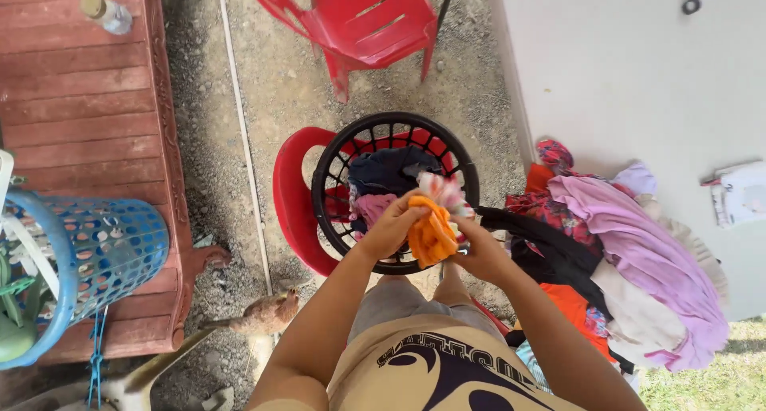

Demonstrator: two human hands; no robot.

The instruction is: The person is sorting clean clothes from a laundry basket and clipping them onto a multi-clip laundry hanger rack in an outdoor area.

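Blue basket [112, 251], red chair [359, 20], chicken [267, 315]

Both hands meet over a black laundry basket [335, 167] that sits on a red chair [289, 195]. The left hand [391, 227] and the right hand [479, 250] grip an orange cloth [431, 235] between them, with a pink and white patterned piece [444, 191] bunched just above it. Dark and pink clothes lie inside the basket. To the right, a heap of clothes [630, 251] rests on a white table [622, 68]. A blue basket [112, 247] stands on a wooden bench [80, 100] at left, and a second red chair [359, 20] stands further off.
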